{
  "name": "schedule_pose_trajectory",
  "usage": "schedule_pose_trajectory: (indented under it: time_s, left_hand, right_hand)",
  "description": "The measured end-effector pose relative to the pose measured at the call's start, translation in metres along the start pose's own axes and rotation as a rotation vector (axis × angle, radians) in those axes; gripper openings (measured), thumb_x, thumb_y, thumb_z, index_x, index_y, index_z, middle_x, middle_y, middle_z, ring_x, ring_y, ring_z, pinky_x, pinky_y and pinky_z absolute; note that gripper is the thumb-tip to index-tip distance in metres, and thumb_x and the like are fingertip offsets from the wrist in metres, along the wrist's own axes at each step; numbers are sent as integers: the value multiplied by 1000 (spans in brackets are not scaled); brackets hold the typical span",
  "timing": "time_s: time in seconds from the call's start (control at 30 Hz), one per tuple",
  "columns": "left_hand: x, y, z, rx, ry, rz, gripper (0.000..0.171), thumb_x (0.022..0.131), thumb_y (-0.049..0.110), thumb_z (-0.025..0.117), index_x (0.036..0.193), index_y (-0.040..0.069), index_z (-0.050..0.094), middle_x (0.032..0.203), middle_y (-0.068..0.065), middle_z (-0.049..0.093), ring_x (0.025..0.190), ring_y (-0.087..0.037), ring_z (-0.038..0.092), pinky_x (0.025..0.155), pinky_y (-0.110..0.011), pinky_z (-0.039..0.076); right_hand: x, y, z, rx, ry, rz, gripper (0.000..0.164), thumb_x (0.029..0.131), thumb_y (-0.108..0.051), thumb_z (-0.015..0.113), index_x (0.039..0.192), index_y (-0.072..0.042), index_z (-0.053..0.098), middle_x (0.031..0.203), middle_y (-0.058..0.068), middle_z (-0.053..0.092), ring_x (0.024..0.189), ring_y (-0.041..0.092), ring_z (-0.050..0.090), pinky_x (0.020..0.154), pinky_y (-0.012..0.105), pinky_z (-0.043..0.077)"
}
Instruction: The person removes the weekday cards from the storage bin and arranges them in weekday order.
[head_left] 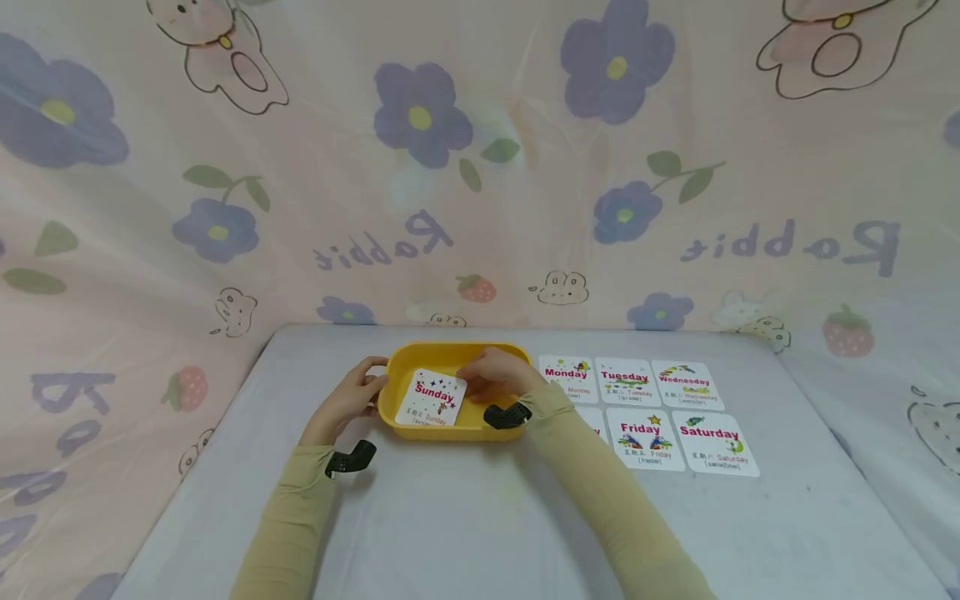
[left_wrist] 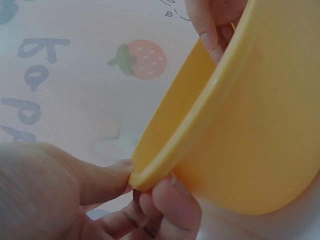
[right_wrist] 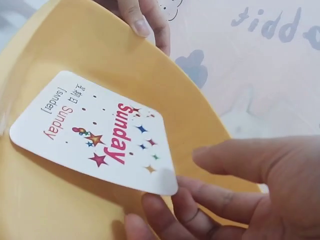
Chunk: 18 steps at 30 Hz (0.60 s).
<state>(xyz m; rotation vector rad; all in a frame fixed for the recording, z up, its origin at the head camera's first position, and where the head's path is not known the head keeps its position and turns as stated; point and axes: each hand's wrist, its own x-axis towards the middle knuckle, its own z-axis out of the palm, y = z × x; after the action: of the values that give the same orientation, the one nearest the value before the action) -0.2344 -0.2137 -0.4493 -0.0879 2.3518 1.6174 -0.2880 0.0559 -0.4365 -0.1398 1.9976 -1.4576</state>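
A yellow plastic tray (head_left: 456,433) stands on the table, and my left hand (head_left: 349,404) pinches its left rim between thumb and fingers. In the left wrist view the thumb (left_wrist: 107,180) lies on one side of the rim, the fingers on the other. Inside the tray a white card printed "Sunday" (right_wrist: 95,130) leans tilted. My right hand (head_left: 501,372) reaches into the tray at the card's right side. Seen from the right wrist, fingertips (right_wrist: 156,212) sit under the card's corner, while the thumb (right_wrist: 212,160) is apart from it.
Right of the tray, white day cards lie in two rows: Monday (head_left: 566,387), Tuesday (head_left: 627,392) and Wednesday (head_left: 687,393) behind, Friday (head_left: 645,450) and Saturday (head_left: 716,454) in front. Another card is mostly hidden by the right forearm. A printed curtain (head_left: 480,217) hangs behind the table (head_left: 450,525).
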Motion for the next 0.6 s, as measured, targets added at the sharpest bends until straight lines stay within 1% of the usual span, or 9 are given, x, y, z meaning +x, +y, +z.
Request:
schedule_pose_trajectory:
  time_s: [0.1,0.23,0.4,0.6]
  left_hand:
    - [1,-1,1,-2,4,6,40,103,18,44,141,12,34,90,-17,56,68,-20,53,58,-29,49]
    - [1,-1,1,-9,-1,10,39,103,17,44,141,11,35,88,-16,55,67,-20,53,58,-30,49]
    - [0,0,1,-8,0,6,40,103,17,45,141,11,35,86,-14,55,67,-20,53,57,-30,49]
    - [0,2,1,-3,0,-7,40,103,18,45,142,12,34,86,-14,55,66,-20,52,58,-29,49]
  right_hand:
    - [-2,-3,0,28,-29,-10,26,93,-13,62,109,7,61,98,19,67,86,31,65,84,41,52]
    - [-7,-6,0,58,-39,-8,26,94,-13,61,112,5,54,101,19,65,88,33,65,84,41,52]
    - [-5,-7,-2,28,-61,-10,25,95,-14,58,112,5,55,100,18,65,86,32,64,84,41,52]
    - [-1,-6,-3,-53,-74,-17,20,93,-8,61,110,4,60,92,14,66,74,23,62,77,35,54]
